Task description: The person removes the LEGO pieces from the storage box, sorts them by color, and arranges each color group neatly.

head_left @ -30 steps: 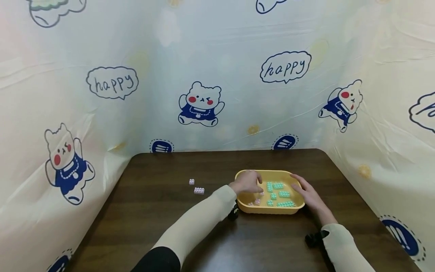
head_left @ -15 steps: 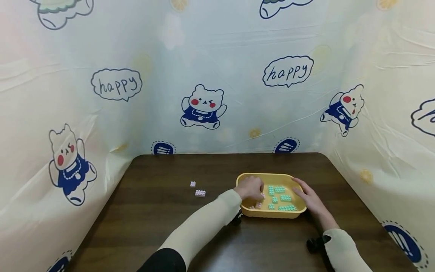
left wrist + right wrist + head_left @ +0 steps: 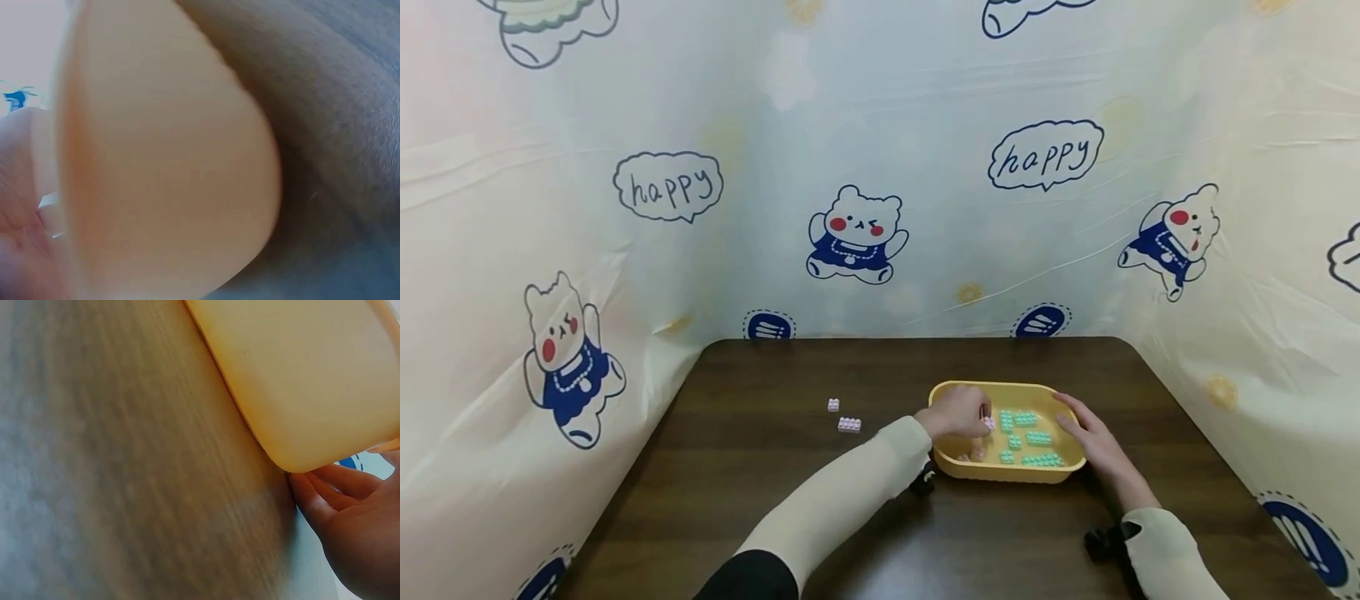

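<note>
A yellow tray (image 3: 1000, 477) stands on the table, with several mint-green toy bricks (image 3: 1026, 419) lying in its right half. My left hand (image 3: 957, 412) reaches over the tray's left side and pinches a pink toy brick (image 3: 989, 423) between thumb and fingers. More pink bricks (image 3: 977, 454) lie below that hand, partly hidden by it. My right hand (image 3: 1097, 442) grips the tray's right end, its thumb over the rim. In the right wrist view, fingers (image 3: 315, 503) touch the outer wall near the base. The tray wall (image 3: 169, 150) fills most of the left wrist view.
Two pink bricks, a small one (image 3: 833, 405) and a longer one (image 3: 849, 425), lie on the dark wooden table (image 3: 760, 467) left of the tray. A printed curtain (image 3: 940, 233) surrounds the table's back and sides.
The left hand has closed its fingers on a pink brick in the tray and raised it slightly. The right hand keeps its hold on the tray. The head view has shifted a little.
</note>
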`<state>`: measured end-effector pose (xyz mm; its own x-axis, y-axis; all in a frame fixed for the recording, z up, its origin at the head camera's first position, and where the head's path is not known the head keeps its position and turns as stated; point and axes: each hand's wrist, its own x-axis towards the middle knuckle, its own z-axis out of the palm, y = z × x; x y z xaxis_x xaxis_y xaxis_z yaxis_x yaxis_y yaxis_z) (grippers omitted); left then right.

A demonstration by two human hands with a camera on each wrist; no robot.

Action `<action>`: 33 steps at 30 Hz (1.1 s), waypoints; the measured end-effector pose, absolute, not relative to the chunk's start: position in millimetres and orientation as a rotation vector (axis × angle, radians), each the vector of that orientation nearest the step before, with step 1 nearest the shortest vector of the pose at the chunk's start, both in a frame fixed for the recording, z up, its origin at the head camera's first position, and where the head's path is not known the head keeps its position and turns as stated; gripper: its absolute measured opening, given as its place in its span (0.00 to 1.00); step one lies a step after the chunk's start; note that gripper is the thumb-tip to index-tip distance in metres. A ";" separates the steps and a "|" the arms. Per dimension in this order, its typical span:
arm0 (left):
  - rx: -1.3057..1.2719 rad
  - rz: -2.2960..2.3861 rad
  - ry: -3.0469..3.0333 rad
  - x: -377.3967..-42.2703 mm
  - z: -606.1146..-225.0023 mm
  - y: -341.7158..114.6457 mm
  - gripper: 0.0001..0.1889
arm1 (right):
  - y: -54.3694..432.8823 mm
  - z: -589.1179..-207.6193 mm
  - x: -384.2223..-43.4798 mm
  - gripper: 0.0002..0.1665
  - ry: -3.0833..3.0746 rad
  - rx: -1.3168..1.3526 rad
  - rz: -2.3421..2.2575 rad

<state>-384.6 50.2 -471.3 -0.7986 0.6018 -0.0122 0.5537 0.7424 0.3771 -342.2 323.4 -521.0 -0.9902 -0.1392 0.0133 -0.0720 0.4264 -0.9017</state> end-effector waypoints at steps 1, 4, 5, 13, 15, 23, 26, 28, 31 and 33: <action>0.952 0.578 2.804 -383.9 -465.9 45.8 0.06 | 323.7 -521.0 -341.9 0.35 2.596 -0.188 -1.641; 0.920 0.705 2.790 -382.4 -449.5 28.3 0.07 | 325.3 -522.0 -341.9 0.35 2.588 -0.181 -1.630; 0.896 0.763 2.780 -382.1 -445.8 20.9 0.07 | 326.0 -522.4 -341.7 0.35 2.584 -0.177 -1.626; 0.816 1.030 2.808 -392.6 -436.3 -50.6 0.08 | 325.7 -522.6 -338.6 0.35 2.552 -0.189 -1.627; 0.804 1.056 2.820 -396.6 -437.3 -68.1 0.08 | 324.5 -520.6 -339.2 0.36 2.538 -0.196 -1.647; 0.687 1.005 2.859 -413.1 -450.6 -124.2 0.08 | 324.2 -509.3 -346.0 0.37 2.559 -0.206 -1.640; 0.640 0.949 2.862 -415.9 -464.5 -137.3 0.07 | 325.2 -510.6 -343.2 0.38 2.566 -0.188 -1.621; 0.623 0.897 2.871 -416.8 -473.1 -143.8 0.07 | 324.7 -512.1 -340.6 0.38 2.562 -0.190 -1.621; 0.583 0.818 2.883 -418.1 -481.7 -152.4 0.07 | 322.7 -514.0 -338.5 0.38 2.559 -0.195 -1.621; 0.548 0.770 2.894 -418.3 -485.2 -158.0 0.07 | 320.9 -514.1 -339.0 0.38 2.558 -0.207 -1.621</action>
<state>-418.3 -158.0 -485.2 -0.9306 0.3661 -0.0019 0.3168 0.8078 0.4971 -339.0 320.9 -514.1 -0.9851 -0.1711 -0.0169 -0.0578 0.4220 -0.9048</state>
